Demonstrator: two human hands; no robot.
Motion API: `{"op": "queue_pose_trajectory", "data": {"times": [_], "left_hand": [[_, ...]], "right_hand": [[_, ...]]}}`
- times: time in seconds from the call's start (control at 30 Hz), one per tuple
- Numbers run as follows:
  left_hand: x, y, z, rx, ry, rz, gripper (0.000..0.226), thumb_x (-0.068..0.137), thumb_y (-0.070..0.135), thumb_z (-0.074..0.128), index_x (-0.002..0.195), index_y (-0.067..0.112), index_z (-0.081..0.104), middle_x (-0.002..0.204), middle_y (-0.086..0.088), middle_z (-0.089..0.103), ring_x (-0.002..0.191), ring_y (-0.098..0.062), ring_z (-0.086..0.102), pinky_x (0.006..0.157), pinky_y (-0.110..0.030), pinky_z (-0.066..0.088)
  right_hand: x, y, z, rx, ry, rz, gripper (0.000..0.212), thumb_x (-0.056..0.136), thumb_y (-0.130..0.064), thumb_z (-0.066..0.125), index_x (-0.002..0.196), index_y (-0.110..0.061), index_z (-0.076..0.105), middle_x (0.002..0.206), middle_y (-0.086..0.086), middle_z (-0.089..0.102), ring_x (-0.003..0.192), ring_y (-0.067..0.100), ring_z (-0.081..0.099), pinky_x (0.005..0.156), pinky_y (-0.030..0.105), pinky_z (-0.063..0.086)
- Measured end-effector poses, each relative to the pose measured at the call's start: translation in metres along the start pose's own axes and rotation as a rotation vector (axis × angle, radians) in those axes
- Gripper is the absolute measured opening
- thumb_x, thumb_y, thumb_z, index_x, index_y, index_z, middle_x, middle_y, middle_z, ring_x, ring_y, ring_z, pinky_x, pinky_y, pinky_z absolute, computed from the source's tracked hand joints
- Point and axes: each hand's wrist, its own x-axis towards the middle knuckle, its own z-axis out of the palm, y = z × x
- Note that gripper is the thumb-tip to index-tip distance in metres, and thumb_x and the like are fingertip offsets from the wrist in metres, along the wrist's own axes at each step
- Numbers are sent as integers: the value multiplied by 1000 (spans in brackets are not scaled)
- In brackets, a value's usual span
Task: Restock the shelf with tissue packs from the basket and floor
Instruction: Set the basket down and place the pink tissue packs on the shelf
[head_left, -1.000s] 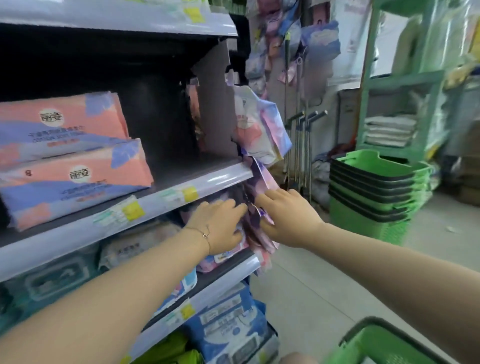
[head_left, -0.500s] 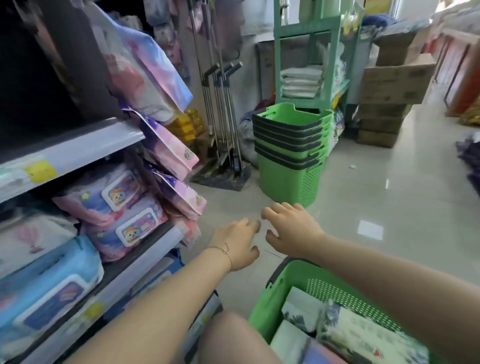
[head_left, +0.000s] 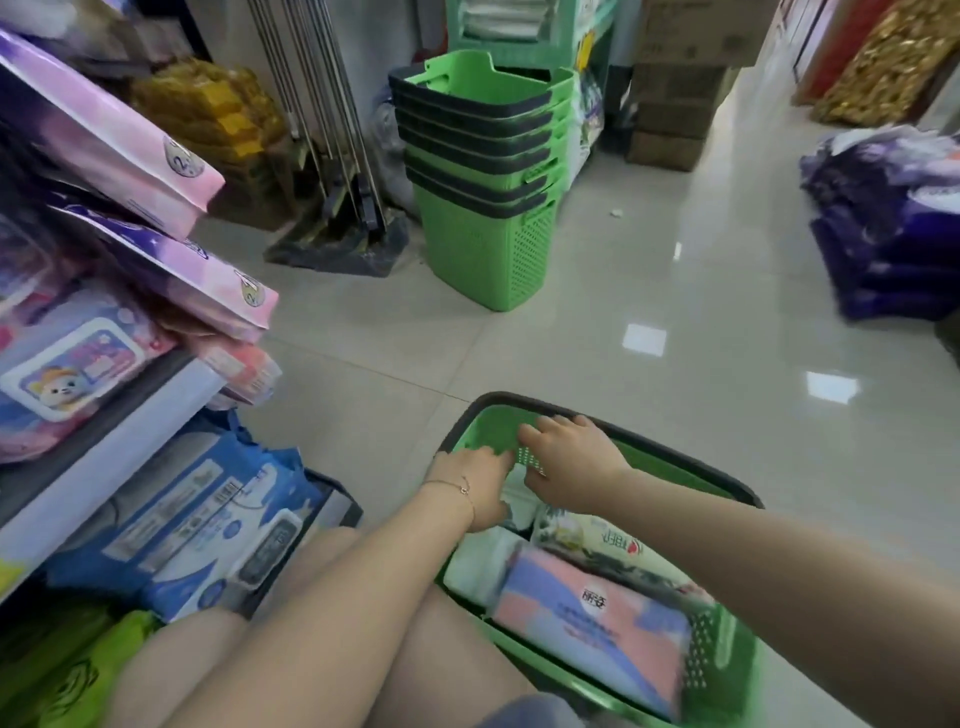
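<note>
Glossy pale tiled floor (head_left: 571, 312), shop aisle. Shelf (head_left: 130, 431) on the left, its tiers full: pink packs (head_left: 119, 150) jut out over the edge, wipes pack (head_left: 67, 374) below them, blue packs (head_left: 208, 519) on the lowest tier.

Green basket (head_left: 691, 462) on the floor by the person's knees holds a pink-blue tissue pack (head_left: 597, 618), a white-green pack (head_left: 613, 551) and a white pack (head_left: 478, 561).

Both grips are inside the basket's far end. Right grip (head_left: 571, 462) is palm down with fingers spread, holding nothing. Left grip (head_left: 478, 486) points down among the packs; its fingertips are hidden, so I can't tell whether it holds anything.

Behind: stack of green baskets (head_left: 483, 171), mop handles (head_left: 322, 130), cardboard boxes (head_left: 675, 78). Purple packs (head_left: 893, 223) piled on the floor at right, blurred. Basket's near end cut off by the frame.
</note>
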Motion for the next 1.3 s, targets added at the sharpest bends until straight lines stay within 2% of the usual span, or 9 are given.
{"op": "queue_pose_trajectory", "data": {"times": [0.2, 0.33, 0.43, 0.53, 0.63, 0.8, 1.0, 1.2, 1.3], "left_hand": [[20, 33, 39, -104, -207, -13, 45, 86, 35, 53, 128, 21, 45, 131, -4, 52, 115, -26, 54, 88, -34, 44], [22, 41, 49, -121, -293, -31, 38, 89, 31, 51, 125, 19, 46, 129, -8, 53, 113, -27, 54, 87, -34, 44], [23, 41, 56, -160, -413, -66, 46, 92, 28, 50, 133, 11, 38, 131, -13, 49, 113, -28, 52, 88, -36, 45], [21, 42, 64, -293, -473, -137, 60, 92, 30, 51, 142, 7, 27, 131, -13, 49, 113, -29, 54, 87, -35, 45], [21, 46, 69, -389, -551, -192, 79, 92, 38, 53, 147, 3, 7, 135, -21, 47, 117, -34, 54, 90, -40, 46], [20, 50, 67, -434, -604, -217, 79, 92, 42, 52, 147, 6, 7, 140, -24, 41, 125, -38, 47, 99, -47, 43], [16, 52, 69, -392, -664, -173, 70, 90, 44, 53, 143, 9, 22, 142, -16, 40, 127, -34, 46, 100, -47, 42], [12, 49, 57, -472, -568, -201, 84, 81, 44, 67, 141, 7, 19, 141, -17, 38, 125, -35, 44, 100, -46, 42], [8, 44, 45, -499, -516, -222, 98, 74, 45, 74, 142, 10, 12, 142, -14, 37, 124, -35, 44, 99, -47, 42]], "right_hand": [[-52, 7, 46, 75, -109, 183, 25, 91, -31, 44, 107, -13, 53, 101, 8, 58, 95, 29, 59, 72, 33, 39], [-83, 12, 74, 57, -251, 233, 17, 95, -30, 35, 90, -17, 44, 74, -2, 47, 63, 19, 51, 51, 27, 38], [-105, 17, 88, 56, -343, 283, 19, 97, -33, 31, 90, -21, 43, 73, -5, 50, 55, 12, 48, 45, 24, 42], [-118, 16, 96, 63, -328, 361, 19, 96, -37, 30, 92, -22, 41, 74, -4, 50, 57, 15, 54, 51, 27, 49], [-122, 12, 97, 35, -375, 451, 27, 92, -33, 29, 79, -19, 49, 68, -4, 54, 55, 14, 52, 52, 24, 44], [-134, 14, 100, 143, -435, 643, 40, 93, -42, 24, 86, -17, 55, 74, -1, 55, 64, 16, 55, 55, 26, 45], [-133, 1, 104, 537, -427, 898, 39, 91, -31, 33, 120, -9, 45, 109, 13, 59, 87, 27, 54, 70, 32, 45], [-122, 4, 88, 657, -321, 1018, 31, 85, -34, 46, 107, -13, 53, 89, 3, 57, 77, 19, 55, 60, 27, 43], [-115, 12, 72, 581, -280, 1013, 34, 82, -45, 48, 98, -16, 53, 90, 2, 62, 80, 21, 59, 71, 32, 52]]}}
